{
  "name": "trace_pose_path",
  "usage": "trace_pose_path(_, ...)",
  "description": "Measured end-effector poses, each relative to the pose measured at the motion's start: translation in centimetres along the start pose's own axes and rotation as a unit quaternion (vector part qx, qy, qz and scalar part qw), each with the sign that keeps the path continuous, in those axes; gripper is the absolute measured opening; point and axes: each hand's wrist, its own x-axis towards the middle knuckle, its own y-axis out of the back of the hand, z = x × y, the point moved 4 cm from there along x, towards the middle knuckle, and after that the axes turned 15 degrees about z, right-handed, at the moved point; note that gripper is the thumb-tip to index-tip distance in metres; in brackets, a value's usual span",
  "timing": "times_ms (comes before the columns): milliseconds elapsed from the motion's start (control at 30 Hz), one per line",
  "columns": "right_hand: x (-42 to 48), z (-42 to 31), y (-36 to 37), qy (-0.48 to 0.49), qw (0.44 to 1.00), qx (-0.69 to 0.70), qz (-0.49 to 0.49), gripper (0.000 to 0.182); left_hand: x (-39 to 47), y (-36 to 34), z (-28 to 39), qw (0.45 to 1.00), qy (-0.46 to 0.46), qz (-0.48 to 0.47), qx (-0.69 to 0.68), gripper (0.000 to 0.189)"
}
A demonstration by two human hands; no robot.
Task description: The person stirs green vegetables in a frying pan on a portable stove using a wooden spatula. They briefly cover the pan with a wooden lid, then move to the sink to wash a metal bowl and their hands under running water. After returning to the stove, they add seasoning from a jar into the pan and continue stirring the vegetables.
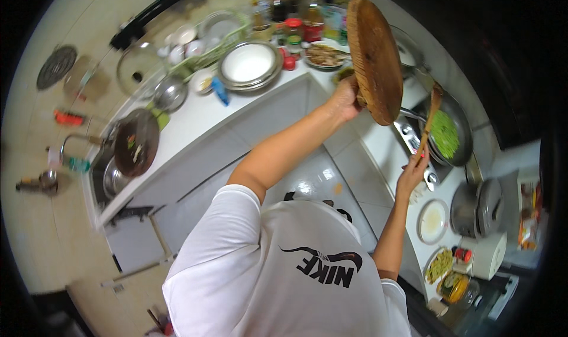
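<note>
My left hand (345,99) holds a thick round wooden chopping board (379,66) by its near edge, tilted up on its side above the counter corner. In my right hand (412,170) is the handle of a wooden spatula (429,128), whose blade lies over the left rim of a dark frying pan (463,128). Shredded green vegetable (445,134) lies in the pan, which sits on a gas stove (410,137). The board hides part of the counter behind it.
A plate of cooked food (326,56), bottles and jars stand at the back. Stacked bowls (248,64) and a green dish rack (222,48) are left of them; a wok (136,142) rests over the sink. A lidded pot (466,208) and plates (433,221) stand on the right.
</note>
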Motion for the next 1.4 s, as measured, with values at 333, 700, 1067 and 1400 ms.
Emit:
trace_pose_path(333,-15.8,-10.2,-10.8,0.020,0.973,0.095,-0.210,0.044,-14.9,18.5,14.7,0.976,-0.149,0.144,-0.070,0.032)
trace_pose_path(700,-29.4,-17.7,-18.1,0.044,0.905,0.142,-0.399,0.044,-26.6,41.5,20.8,0.891,-0.233,0.292,-0.260,0.028)
trace_pose_path(1067,-31.2,-18.0,-18.2,0.043,0.890,0.082,-0.446,0.043,-22.8,50.3,20.5,0.865,-0.206,0.306,-0.340,0.022)
trace_pose_path(1400,-29.6,-16.9,-18.0,0.044,0.900,0.029,-0.433,0.043,-18.7,57.1,20.6,0.841,-0.268,0.324,-0.341,0.016)
